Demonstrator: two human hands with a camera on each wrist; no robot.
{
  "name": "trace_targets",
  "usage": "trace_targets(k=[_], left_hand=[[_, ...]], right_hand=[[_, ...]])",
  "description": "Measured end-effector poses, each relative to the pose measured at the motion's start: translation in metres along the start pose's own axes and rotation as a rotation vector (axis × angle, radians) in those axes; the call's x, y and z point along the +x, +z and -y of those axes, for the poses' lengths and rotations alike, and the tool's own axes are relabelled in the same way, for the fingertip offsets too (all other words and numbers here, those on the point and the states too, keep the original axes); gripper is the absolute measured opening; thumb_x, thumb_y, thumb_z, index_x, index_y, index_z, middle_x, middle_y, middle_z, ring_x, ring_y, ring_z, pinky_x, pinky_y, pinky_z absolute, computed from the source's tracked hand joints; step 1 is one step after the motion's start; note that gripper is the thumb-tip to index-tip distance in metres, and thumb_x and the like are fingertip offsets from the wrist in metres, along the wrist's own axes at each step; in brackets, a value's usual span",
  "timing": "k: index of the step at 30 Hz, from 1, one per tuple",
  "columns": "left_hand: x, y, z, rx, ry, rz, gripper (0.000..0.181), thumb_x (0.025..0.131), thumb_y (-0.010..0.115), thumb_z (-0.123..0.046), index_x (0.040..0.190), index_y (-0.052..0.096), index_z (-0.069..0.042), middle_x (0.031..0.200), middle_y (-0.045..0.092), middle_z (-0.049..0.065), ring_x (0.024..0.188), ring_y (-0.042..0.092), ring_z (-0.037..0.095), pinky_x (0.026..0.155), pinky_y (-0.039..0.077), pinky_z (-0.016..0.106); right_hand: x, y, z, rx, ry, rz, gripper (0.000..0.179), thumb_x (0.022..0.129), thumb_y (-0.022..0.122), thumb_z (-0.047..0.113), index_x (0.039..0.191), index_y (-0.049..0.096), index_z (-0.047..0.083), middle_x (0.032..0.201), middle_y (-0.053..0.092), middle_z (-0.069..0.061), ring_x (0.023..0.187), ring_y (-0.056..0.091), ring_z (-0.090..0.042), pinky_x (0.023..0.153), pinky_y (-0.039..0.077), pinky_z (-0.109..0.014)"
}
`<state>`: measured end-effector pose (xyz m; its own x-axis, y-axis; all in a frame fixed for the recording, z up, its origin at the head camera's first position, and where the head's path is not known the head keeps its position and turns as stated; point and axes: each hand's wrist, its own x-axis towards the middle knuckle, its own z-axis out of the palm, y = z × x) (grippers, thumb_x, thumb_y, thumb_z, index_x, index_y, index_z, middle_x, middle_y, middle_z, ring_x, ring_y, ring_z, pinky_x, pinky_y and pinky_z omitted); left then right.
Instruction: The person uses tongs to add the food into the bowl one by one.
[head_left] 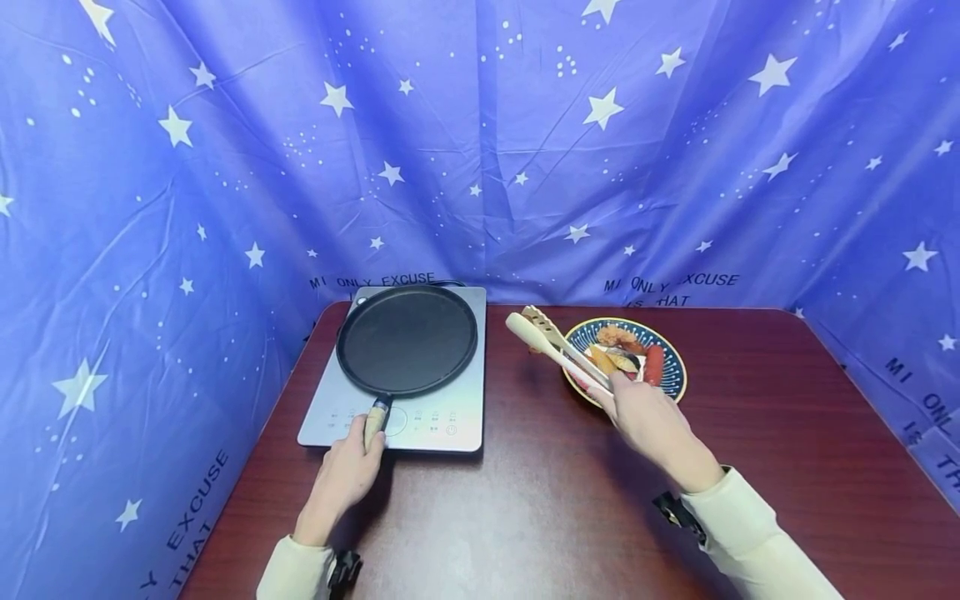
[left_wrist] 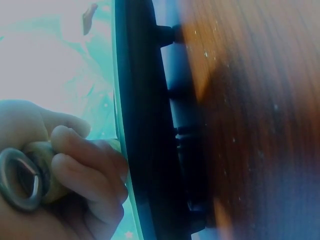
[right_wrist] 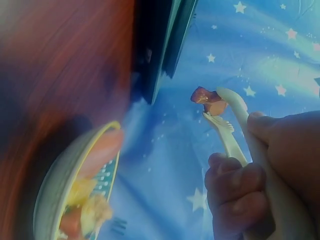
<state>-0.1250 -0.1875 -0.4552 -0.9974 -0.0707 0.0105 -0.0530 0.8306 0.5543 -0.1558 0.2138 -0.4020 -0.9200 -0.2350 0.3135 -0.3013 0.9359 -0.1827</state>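
A round black frying pan [head_left: 407,340] rests on a silver induction cooktop [head_left: 465,392] at the left. My left hand [head_left: 352,467] grips its pale wooden handle [head_left: 373,423]; in the left wrist view, fingers curl round the handle, near a metal hanging ring [left_wrist: 34,195]. With my right hand [head_left: 652,421] I hold cream-coloured tongs [head_left: 558,346] above the table, left of the plate's middle. Their tips pinch a small brown piece of food [right_wrist: 210,101], seen in the right wrist view. Beneath the hand sits a patterned blue plate [head_left: 678,367] with a yellow rim.
On the plate lie a red sausage [head_left: 654,365], a fried breaded piece [head_left: 618,336] and several other foods. The dark red wooden table [head_left: 525,500] meets a blue star-patterned curtain [head_left: 480,125] behind. A cord [head_left: 450,283] shows behind the cooktop.
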Motion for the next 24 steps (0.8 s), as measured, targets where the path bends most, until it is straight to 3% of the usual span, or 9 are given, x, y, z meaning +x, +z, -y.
trace_targets(k=[3, 8, 12, 19, 24], left_hand=[[0.001, 0.000, 0.000, -0.001, 0.000, -0.003, 0.042, 0.095, 0.047, -0.028, 0.129, 0.043, -0.004, 0.066, 0.050, 0.010, 0.061, 0.053, 0.027, 0.054, 0.041, 0.043], [0.001, 0.001, -0.001, -0.002, -0.005, 0.005, 0.041, 0.095, 0.047, -0.028, 0.128, 0.044, -0.004, 0.066, 0.050, 0.010, 0.061, 0.053, 0.027, 0.054, 0.041, 0.044], [0.001, 0.001, -0.001, -0.008, -0.008, 0.009, 0.042, 0.095, 0.047, -0.028, 0.129, 0.044, -0.004, 0.066, 0.050, 0.010, 0.061, 0.052, 0.027, 0.054, 0.041, 0.044], [-0.001, 0.000, 0.001, -0.003, -0.010, 0.013, 0.044, 0.095, 0.048, -0.029, 0.130, 0.042, -0.004, 0.066, 0.050, 0.010, 0.061, 0.053, 0.027, 0.054, 0.041, 0.043], [-0.001, 0.000, 0.000, -0.007, -0.009, 0.017, 0.045, 0.095, 0.047, -0.029, 0.132, 0.041, -0.003, 0.065, 0.049, 0.009, 0.061, 0.052, 0.026, 0.054, 0.041, 0.043]], right_hand=[[0.005, 0.003, 0.009, -0.009, -0.027, -0.018, 0.033, 0.093, 0.058, 0.034, 0.089, 0.053, 0.001, 0.055, 0.047, -0.009, 0.045, 0.051, -0.031, 0.040, 0.039, -0.046], [0.012, 0.007, 0.024, -0.006, -0.082, -0.052, 0.031, 0.091, 0.061, 0.032, 0.085, 0.052, 0.003, 0.054, 0.046, -0.007, 0.047, 0.053, -0.030, 0.041, 0.039, -0.044], [0.018, 0.011, 0.036, 0.017, -0.122, -0.069, 0.031, 0.091, 0.062, 0.031, 0.093, 0.053, 0.001, 0.056, 0.048, -0.006, 0.048, 0.055, -0.030, 0.042, 0.040, -0.044], [0.029, 0.015, 0.055, 0.030, -0.142, -0.039, 0.034, 0.091, 0.061, 0.033, 0.077, 0.048, 0.005, 0.055, 0.041, -0.002, 0.043, 0.049, -0.025, 0.039, 0.037, -0.040], [0.035, 0.019, 0.067, 0.006, -0.178, -0.040, 0.036, 0.092, 0.060, 0.034, 0.077, 0.046, 0.006, 0.051, 0.039, -0.002, 0.041, 0.047, -0.024, 0.037, 0.035, -0.038]])
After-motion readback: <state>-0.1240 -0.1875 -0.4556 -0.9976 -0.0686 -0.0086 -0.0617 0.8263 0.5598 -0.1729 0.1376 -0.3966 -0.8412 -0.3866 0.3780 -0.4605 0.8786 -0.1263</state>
